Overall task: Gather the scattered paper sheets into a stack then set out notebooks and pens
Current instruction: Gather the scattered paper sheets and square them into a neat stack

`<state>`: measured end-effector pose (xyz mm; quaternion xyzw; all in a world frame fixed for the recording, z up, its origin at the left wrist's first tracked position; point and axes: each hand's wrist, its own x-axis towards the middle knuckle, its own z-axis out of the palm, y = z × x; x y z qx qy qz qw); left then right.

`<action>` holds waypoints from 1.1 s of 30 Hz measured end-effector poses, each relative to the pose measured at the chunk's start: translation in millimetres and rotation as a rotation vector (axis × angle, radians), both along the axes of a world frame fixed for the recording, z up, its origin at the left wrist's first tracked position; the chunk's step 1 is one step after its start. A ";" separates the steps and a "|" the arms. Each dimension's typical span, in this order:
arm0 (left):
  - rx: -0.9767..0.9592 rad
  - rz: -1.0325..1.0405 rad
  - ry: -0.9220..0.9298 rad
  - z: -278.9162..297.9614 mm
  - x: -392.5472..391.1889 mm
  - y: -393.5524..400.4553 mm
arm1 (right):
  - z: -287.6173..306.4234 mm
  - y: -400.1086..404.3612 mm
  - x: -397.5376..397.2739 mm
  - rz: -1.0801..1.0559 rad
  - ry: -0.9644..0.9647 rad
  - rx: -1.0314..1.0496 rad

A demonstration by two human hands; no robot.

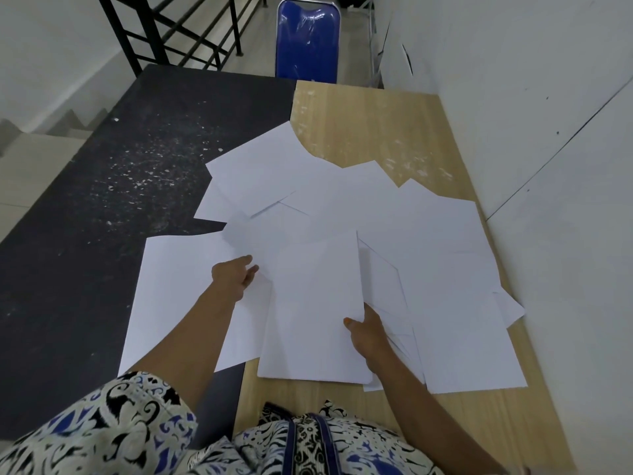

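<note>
Several white paper sheets [442, 241] lie spread and overlapping across the middle of the table. My right hand [368, 332] grips a small stack of sheets [315, 310] at its right edge, thumb on top, the stack lifted and tilted off the table. My left hand [234, 277] reaches to the stack's left side, with its fingers on the edge of a sheet [171, 289] lying at the near left; how they hold it is hidden by the paper. No notebooks or pens are in view.
The table has a scuffed black half [113, 186] on the left and a light wood half [370, 125] on the right. A blue chair [308, 42] stands at the far end. A white wall [548, 132] runs along the right side, a black railing [164, 32] at the back left.
</note>
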<state>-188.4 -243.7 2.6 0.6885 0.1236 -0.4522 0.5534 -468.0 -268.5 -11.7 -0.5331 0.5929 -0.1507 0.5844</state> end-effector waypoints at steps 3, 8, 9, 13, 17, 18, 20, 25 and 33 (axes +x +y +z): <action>0.004 -0.125 -0.004 -1.8 -5.3 2.7 | 2.1 1.5 -0.6 0.009 -0.006 0.010; 0.040 -0.240 -0.289 -10.4 -20.0 2.6 | 3.7 3.2 -3.8 0.025 -0.004 0.012; 0.042 -0.261 -0.378 -11.7 -23.3 2.3 | 4.0 3.3 -4.7 0.024 -0.007 0.014; 0.062 -0.395 -0.577 -16.6 -31.6 2.7 | 4.9 2.5 -8.0 0.005 -0.021 0.022; 0.102 -0.387 -0.665 -24.6 -26.3 9.9 | 3.5 0.2 -7.6 -0.018 -0.032 0.025; 0.103 -0.340 -0.670 -24.1 -24.4 11.7 | 3.8 -0.6 -6.2 -0.026 -0.038 0.024; 0.088 -0.252 -0.657 -23.2 -19.3 14.9 | 4.1 -1.8 -3.5 -0.045 -0.045 0.016; 0.150 -0.086 -0.638 -24.0 -2.9 27.3 | 4.8 -1.1 4.3 -0.055 -0.057 -0.003; 0.141 0.146 -0.472 -24.3 -15.6 48.7 | 0.2 3.2 8.4 -0.068 -0.052 -0.004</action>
